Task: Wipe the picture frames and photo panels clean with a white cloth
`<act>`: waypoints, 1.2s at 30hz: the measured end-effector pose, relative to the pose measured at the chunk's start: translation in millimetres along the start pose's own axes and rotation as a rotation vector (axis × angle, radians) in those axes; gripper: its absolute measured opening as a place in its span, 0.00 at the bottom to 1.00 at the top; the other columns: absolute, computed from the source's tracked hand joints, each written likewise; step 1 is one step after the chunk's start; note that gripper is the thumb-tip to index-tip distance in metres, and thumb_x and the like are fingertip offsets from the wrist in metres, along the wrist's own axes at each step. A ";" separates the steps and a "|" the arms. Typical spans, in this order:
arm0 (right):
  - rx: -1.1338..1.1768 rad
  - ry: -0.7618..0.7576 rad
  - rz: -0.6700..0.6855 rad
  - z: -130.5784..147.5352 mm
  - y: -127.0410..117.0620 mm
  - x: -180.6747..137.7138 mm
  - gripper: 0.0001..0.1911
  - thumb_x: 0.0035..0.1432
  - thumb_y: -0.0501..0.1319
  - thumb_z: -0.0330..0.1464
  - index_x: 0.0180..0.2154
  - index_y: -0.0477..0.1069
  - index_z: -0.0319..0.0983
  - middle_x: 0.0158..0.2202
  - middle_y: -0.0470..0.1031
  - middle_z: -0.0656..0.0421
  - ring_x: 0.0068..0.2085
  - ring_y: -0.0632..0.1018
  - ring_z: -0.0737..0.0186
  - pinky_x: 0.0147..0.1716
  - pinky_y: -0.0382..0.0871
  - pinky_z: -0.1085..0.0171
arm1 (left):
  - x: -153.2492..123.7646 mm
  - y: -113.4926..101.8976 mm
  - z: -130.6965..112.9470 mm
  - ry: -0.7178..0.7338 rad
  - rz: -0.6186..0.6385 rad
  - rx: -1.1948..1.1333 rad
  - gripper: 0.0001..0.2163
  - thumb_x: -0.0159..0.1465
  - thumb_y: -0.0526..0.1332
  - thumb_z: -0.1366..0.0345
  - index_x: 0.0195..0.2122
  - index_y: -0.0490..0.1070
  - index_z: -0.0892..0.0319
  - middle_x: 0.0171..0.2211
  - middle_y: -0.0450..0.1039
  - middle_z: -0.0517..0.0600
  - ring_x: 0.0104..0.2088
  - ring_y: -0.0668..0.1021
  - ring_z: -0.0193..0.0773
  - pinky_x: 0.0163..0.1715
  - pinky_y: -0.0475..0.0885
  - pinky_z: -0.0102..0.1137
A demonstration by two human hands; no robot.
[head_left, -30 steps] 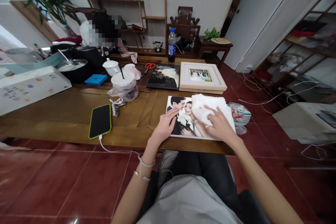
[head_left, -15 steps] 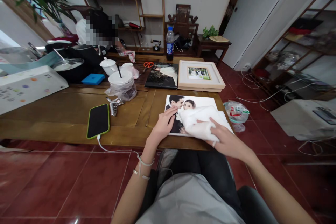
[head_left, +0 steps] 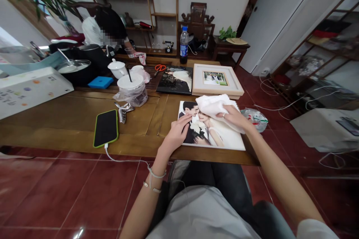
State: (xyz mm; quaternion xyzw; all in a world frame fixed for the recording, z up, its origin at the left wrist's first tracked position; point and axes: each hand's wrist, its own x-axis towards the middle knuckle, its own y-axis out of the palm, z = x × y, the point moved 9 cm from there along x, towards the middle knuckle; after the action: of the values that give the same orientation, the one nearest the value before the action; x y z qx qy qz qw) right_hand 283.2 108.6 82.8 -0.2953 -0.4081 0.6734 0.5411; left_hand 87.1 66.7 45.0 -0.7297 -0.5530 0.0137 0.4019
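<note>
A photo panel (head_left: 221,136) showing a couple lies flat at the table's near edge. My left hand (head_left: 177,130) rests flat on its left side, fingers stretched out over the picture. My right hand (head_left: 234,116) is closed around a bunched white cloth (head_left: 214,105), which covers the panel's upper right part. Just beyond the panel lie a dark photo panel (head_left: 177,81) and, to its right, a light wooden picture frame (head_left: 217,79) holding a small photo.
Left of my hands are a phone (head_left: 106,128) on a cable, a foil wrapper (head_left: 123,111) and a lidded cup (head_left: 131,86) in a plastic bag. Orange-handled scissors (head_left: 160,68) and a bottle (head_left: 183,46) stand farther back. A person (head_left: 108,26) leans at the table's far left.
My right hand has pushed the white cloth away from me, from the panel's lower middle to its upper right, uncovering more of the picture. My left hand stays in place.
</note>
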 end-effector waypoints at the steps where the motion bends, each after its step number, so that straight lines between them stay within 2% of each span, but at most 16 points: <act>1: -0.003 0.001 0.008 2.1 2.4 -5.0 0.11 0.54 0.55 0.33 0.37 0.73 0.38 0.46 0.75 0.53 0.51 0.72 0.48 0.50 0.63 0.56 | 0.0 0.2 0.5 -0.007 0.001 -0.005 0.16 0.66 0.49 0.70 0.52 0.70 0.59 0.56 0.69 0.55 0.59 0.68 0.44 0.59 0.62 0.44; 5: -0.050 -0.038 0.119 19.0 19.7 -41.1 0.09 0.54 0.56 0.35 0.35 0.72 0.39 0.46 0.75 0.51 0.59 0.64 0.44 0.53 0.61 0.52 | 0.4 -0.1 0.6 -0.017 0.003 -0.009 0.16 0.66 0.50 0.70 0.52 0.70 0.59 0.56 0.69 0.56 0.59 0.68 0.44 0.59 0.62 0.45; 9: -0.050 -0.132 0.251 47.0 32.7 -89.9 0.09 0.55 0.56 0.33 0.38 0.72 0.40 0.53 0.71 0.52 0.65 0.54 0.46 0.58 0.56 0.49 | 0.3 -0.6 1.1 -0.029 0.004 0.001 0.16 0.66 0.50 0.71 0.52 0.69 0.61 0.56 0.69 0.56 0.59 0.68 0.44 0.59 0.62 0.45; 13: -0.006 -0.200 0.322 70.0 34.3 -124.9 0.08 0.54 0.56 0.30 0.36 0.72 0.41 0.59 0.66 0.56 0.64 0.58 0.50 0.62 0.49 0.51 | -0.1 0.8 0.6 -0.027 0.023 0.005 0.16 0.66 0.49 0.71 0.52 0.69 0.62 0.56 0.68 0.56 0.59 0.67 0.43 0.60 0.62 0.44; 16: 0.033 -0.196 0.361 68.8 35.5 -131.1 0.08 0.53 0.57 0.31 0.35 0.73 0.41 0.60 0.64 0.58 0.64 0.56 0.51 0.62 0.48 0.52 | -0.1 -0.3 0.2 -0.025 0.013 0.004 0.16 0.66 0.49 0.70 0.52 0.70 0.63 0.56 0.68 0.57 0.59 0.67 0.43 0.60 0.62 0.43; 19: 0.080 -0.098 0.355 45.7 35.7 -119.3 0.14 0.54 0.58 0.37 0.42 0.73 0.41 0.60 0.65 0.55 0.64 0.55 0.48 0.60 0.52 0.51 | -0.2 -0.2 0.3 -0.018 0.011 0.004 0.16 0.66 0.49 0.70 0.52 0.69 0.63 0.56 0.68 0.58 0.59 0.68 0.43 0.60 0.62 0.43; 21: 0.090 -0.031 0.293 27.4 31.4 -104.3 0.19 0.54 0.58 0.39 0.46 0.72 0.40 0.59 0.66 0.53 0.62 0.60 0.45 0.58 0.55 0.51 | -0.3 0.1 0.9 -0.016 0.012 0.007 0.16 0.66 0.49 0.70 0.52 0.69 0.62 0.56 0.68 0.57 0.59 0.68 0.43 0.60 0.62 0.44; 24: 0.065 0.001 0.183 12.0 21.1 -77.3 0.18 0.53 0.58 0.38 0.44 0.74 0.38 0.53 0.72 0.51 0.55 0.69 0.45 0.54 0.61 0.53 | -0.2 -0.5 0.5 -0.006 0.007 0.011 0.16 0.66 0.49 0.71 0.52 0.69 0.61 0.55 0.69 0.56 0.59 0.68 0.44 0.59 0.62 0.45; 28: 0.053 -0.037 0.116 13.1 12.7 -39.0 0.11 0.53 0.57 0.34 0.36 0.75 0.38 0.43 0.77 0.53 0.46 0.74 0.48 0.49 0.64 0.56 | 0.5 -1.3 -1.0 0.004 0.010 0.013 0.16 0.66 0.50 0.70 0.52 0.70 0.62 0.55 0.69 0.58 0.58 0.68 0.43 0.59 0.62 0.44; 33: 0.049 -0.053 -0.010 13.1 9.9 1.9 0.12 0.56 0.56 0.34 0.41 0.72 0.38 0.48 0.75 0.51 0.49 0.73 0.49 0.51 0.63 0.54 | 0.2 -0.7 0.1 -0.003 0.014 0.017 0.16 0.66 0.49 0.70 0.52 0.69 0.62 0.56 0.69 0.57 0.59 0.68 0.43 0.59 0.62 0.44; 36: 0.023 -0.071 -0.013 16.7 18.2 7.3 0.11 0.57 0.55 0.34 0.39 0.72 0.37 0.50 0.74 0.49 0.53 0.70 0.47 0.55 0.58 0.50 | 0.0 -1.0 0.3 -0.001 0.007 0.013 0.16 0.66 0.49 0.70 0.52 0.69 0.61 0.56 0.69 0.56 0.59 0.68 0.43 0.59 0.62 0.45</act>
State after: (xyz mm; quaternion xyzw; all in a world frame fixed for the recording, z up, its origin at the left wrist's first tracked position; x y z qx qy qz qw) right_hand 258.5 110.3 75.5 -0.2622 -0.4213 0.6847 0.5338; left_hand 86.1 66.9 45.4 -0.7291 -0.5505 0.0190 0.4063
